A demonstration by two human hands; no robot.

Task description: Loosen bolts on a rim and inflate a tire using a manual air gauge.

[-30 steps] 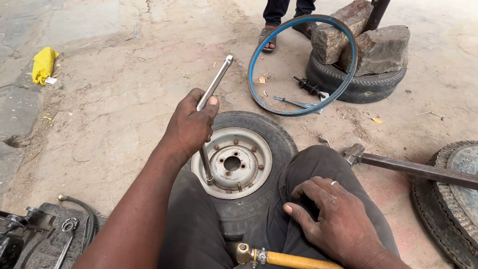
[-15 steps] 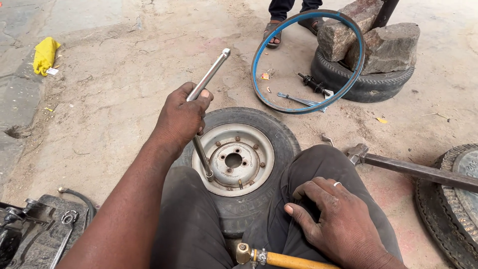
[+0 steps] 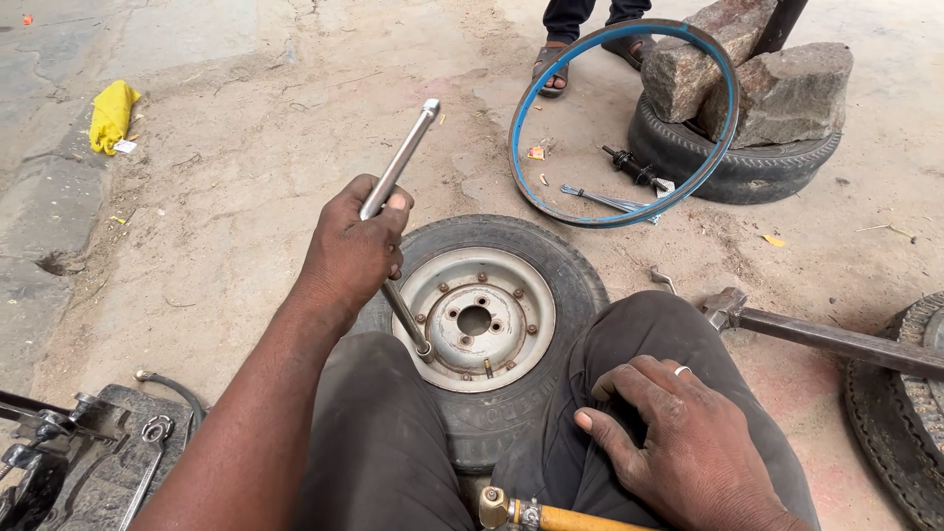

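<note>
A small wheel, black tyre (image 3: pixel 531 246) on a grey steel rim (image 3: pixel 479 320), lies flat on the ground between my knees. My left hand (image 3: pixel 351 251) is closed around a long metal L-shaped wrench (image 3: pixel 401 162). Its lower end sits on a nut at the rim's left edge, and its handle sticks up and away from me. My right hand (image 3: pixel 678 447), with a ring on one finger, rests flat on my right thigh, fingers apart and holding nothing.
A blue hoop (image 3: pixel 629 118) leans on a tyre topped with stones (image 3: pixel 777 88); small tools lie inside it. Another person's sandalled feet (image 3: pixel 556 69) stand beyond. A hammer (image 3: pixel 826 334) and another tyre (image 3: pixel 905 413) lie right. A brass-tipped yellow hose (image 3: pixel 551 516) and tools (image 3: pixel 88 452) are near me. A yellow cloth (image 3: pixel 113 113) lies far left.
My left hand and the wrench have shifted slightly, the handle tilting a little. My right hand stays on my thigh.
</note>
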